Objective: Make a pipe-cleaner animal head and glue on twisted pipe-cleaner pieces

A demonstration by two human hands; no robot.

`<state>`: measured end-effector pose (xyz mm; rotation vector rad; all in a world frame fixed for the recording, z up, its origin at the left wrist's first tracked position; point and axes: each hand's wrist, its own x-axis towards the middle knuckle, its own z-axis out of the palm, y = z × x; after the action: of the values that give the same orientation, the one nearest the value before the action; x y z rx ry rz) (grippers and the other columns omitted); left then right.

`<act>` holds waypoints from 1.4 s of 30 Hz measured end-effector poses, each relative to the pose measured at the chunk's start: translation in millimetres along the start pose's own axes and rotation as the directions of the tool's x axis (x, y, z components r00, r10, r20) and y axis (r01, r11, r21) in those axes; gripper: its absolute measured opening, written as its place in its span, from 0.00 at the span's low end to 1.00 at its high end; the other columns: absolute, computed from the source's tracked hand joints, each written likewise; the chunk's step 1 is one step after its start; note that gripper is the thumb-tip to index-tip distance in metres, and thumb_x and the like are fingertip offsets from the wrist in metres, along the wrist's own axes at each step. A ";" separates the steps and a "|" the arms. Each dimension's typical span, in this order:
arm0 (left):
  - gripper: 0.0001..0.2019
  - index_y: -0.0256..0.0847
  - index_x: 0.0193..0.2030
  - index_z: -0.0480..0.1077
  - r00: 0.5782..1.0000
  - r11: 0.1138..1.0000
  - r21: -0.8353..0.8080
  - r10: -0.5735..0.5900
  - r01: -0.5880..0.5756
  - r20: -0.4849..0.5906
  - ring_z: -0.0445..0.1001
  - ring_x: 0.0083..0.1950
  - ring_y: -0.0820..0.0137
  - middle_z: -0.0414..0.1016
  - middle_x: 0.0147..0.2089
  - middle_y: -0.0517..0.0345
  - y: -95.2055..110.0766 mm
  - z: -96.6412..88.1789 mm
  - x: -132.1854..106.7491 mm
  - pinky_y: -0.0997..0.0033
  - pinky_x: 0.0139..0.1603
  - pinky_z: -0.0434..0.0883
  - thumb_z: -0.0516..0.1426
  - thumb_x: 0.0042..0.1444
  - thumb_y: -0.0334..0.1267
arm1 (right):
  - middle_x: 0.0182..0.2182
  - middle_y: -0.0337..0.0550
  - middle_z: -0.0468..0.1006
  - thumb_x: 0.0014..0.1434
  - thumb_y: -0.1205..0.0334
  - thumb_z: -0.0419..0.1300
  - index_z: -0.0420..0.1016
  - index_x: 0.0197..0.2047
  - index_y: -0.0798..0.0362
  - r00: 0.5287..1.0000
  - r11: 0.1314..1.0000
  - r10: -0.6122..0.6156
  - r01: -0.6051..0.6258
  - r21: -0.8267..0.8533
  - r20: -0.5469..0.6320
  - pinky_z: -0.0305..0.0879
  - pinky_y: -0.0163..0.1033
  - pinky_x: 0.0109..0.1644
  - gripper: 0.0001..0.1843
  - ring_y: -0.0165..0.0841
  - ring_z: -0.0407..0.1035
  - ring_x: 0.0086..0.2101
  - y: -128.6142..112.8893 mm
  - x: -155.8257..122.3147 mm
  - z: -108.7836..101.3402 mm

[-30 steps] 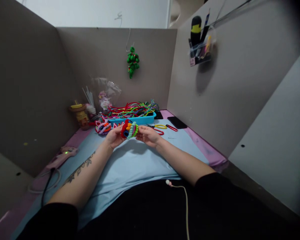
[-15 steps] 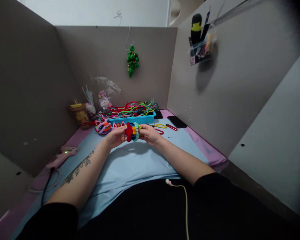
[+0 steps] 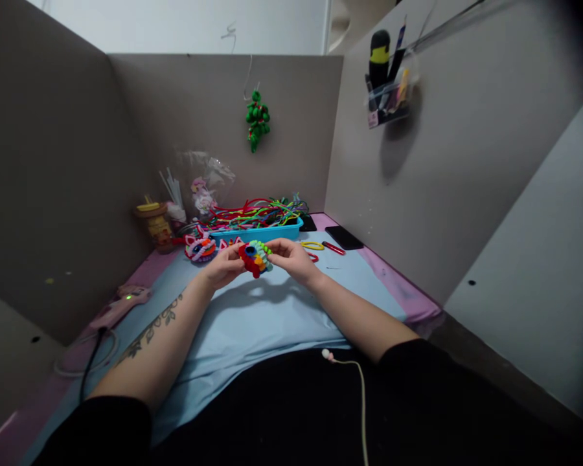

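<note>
Between my two hands, just above the blue cloth (image 3: 272, 317), is a small pipe-cleaner figure (image 3: 255, 257) in red, pale turquoise, yellow and green, with a dark blue round patch like an eye. My left hand (image 3: 225, 266) pinches its red side. The fingers of my right hand (image 3: 291, 259) close on its turquoise and green side. Behind my left hand lies a pink, purple and orange pipe-cleaner piece (image 3: 200, 248) with pointed ears, and another pink piece is partly hidden by my fingers.
A blue tray (image 3: 262, 233) of colourful pipe cleaners (image 3: 252, 213) stands at the back. Yellow-and-red-handled scissors (image 3: 311, 246), a red tool (image 3: 333, 248) and a black phone (image 3: 344, 237) lie right. At left are a pink glue gun (image 3: 121, 306) and brown pot (image 3: 158, 226).
The figure has been turned and tilted in my hands, so its red part now points lower left and more green shows at the top. My right hand has shifted its grip slightly.
</note>
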<state>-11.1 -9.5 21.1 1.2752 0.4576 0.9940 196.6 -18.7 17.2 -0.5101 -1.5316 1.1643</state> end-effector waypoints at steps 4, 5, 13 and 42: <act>0.24 0.34 0.46 0.71 0.999 0.999 -0.022 0.034 -0.034 -0.005 0.75 0.41 0.62 0.76 0.41 0.48 -0.2 -0.4 0.3 0.66 0.44 0.68 0.67 0.38 0.32 | 0.39 0.43 0.77 0.46 0.59 0.66 0.74 0.42 0.53 0.998 0.999 -0.015 0.018 -0.040 0.068 0.65 0.40 0.46 0.18 0.34 0.70 0.39 -3.1 -0.6 -2.7; 0.24 0.34 0.45 0.71 0.999 0.999 -0.029 0.040 -0.040 -0.006 0.75 0.41 0.63 0.76 0.40 0.48 -0.4 -0.5 0.4 0.66 0.45 0.68 0.67 0.38 0.32 | 0.39 0.43 0.77 0.46 0.59 0.66 0.73 0.43 0.52 0.997 0.999 -0.016 0.019 -0.031 0.078 0.65 0.40 0.46 0.19 0.34 0.70 0.39 -2.1 -0.2 -3.5; 0.23 0.33 0.44 0.71 0.999 0.999 -0.031 0.041 -0.041 0.003 0.75 0.40 0.64 0.77 0.37 0.50 0.5 2.9 0.1 0.68 0.45 0.68 0.67 0.38 0.33 | 0.37 0.41 0.76 0.47 0.60 0.65 0.70 0.43 0.51 0.993 0.999 -0.037 0.038 -0.001 0.109 0.66 0.37 0.44 0.18 0.31 0.70 0.38 2.1 1.1 -3.1; 0.21 0.35 0.46 0.69 0.996 0.994 -0.068 0.085 -0.085 -0.005 0.74 0.44 0.65 0.75 0.42 0.51 -6.9 -6.5 4.9 0.65 0.48 0.68 0.65 0.43 0.34 | 0.30 0.39 0.78 0.43 0.59 0.67 0.75 0.33 0.55 0.999 0.999 0.044 -0.044 0.001 0.025 0.66 0.36 0.41 0.13 0.29 0.71 0.31 15.5 7.6 -8.4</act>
<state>-11.0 -1.6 14.0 1.2412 0.3708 1.0740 197.8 -2.5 6.9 -0.5330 -1.5475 1.2095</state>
